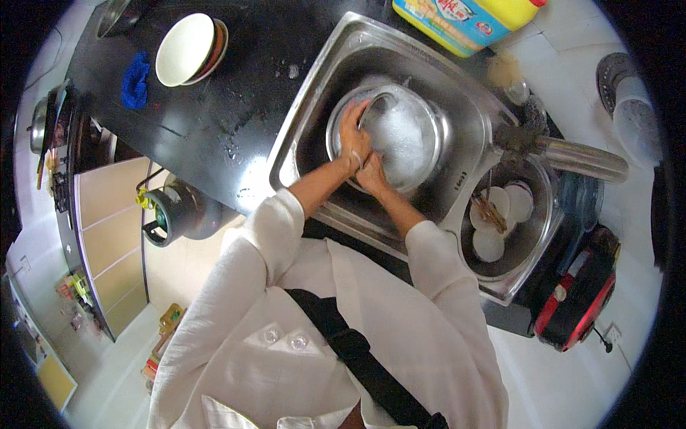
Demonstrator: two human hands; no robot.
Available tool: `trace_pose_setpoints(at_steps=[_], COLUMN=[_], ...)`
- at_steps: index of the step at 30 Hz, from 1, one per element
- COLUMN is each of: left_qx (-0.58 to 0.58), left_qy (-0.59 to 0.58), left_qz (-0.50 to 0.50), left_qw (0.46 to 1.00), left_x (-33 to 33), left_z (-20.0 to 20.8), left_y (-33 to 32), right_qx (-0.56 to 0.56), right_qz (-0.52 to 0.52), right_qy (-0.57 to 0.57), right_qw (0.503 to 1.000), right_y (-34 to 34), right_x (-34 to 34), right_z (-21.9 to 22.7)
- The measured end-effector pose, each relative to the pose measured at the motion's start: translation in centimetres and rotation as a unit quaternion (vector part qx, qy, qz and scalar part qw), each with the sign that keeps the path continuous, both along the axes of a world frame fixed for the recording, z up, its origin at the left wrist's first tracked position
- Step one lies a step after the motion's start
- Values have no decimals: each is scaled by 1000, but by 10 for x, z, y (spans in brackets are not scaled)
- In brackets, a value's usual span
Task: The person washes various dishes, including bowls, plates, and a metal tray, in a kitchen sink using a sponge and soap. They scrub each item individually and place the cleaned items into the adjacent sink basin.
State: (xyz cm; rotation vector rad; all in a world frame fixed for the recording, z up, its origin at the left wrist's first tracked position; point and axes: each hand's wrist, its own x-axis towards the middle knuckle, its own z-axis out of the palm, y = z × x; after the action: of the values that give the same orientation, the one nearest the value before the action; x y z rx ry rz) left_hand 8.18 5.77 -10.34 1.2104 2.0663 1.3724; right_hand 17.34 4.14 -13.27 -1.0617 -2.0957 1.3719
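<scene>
A metal basin (437,136) of sudsy water (409,136) stood in the sink (309,100). The left hand (354,134) had its fingers bent at the basin's left side, the right hand (372,174) just below; whether they gripped anything, I couldn't tell. Washing seemed in hand, the next move likely calling for steady control. A yellow jug (471,21) bore a printed blue label.

The round pan (433,136) looks to me, at my remote post, like shiny metal, as does the smooth sink (463,143), while the faucet (582,159) seems a duller metal, the countertop (214,121) glossy, the jug (450,32) smooth plastic, the rag (134,80) rough cloth, and the sleeves (275,225) matt, softly wrinkled fabric.
</scene>
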Motion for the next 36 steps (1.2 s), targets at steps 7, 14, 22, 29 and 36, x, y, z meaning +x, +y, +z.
trace_pose_setpoints(at_steps=[7,14,22,29,36], left_qx=[-229,3,-262,-94,-271], left_qy=[-332,-102,-189,-44,-52], left_qz=[-77,31,-184,-97,-197], left_qw=[912,994,928,990,941], left_x=[-49,10,-35,-4,-28], left_z=[-11,3,19,7,-4], left_y=[41,-16,51,-7,11], right_qx=[112,-63,100,-116,85], right_qz=[188,-44,224,68,199], right_qy=[-385,-70,-369,-133,-324], right_qw=[896,995,896,982,921], right_y=[41,-10,47,16,39], right_x=[53,7,43,-2,71], right_z=[-24,13,-19,40,-49])
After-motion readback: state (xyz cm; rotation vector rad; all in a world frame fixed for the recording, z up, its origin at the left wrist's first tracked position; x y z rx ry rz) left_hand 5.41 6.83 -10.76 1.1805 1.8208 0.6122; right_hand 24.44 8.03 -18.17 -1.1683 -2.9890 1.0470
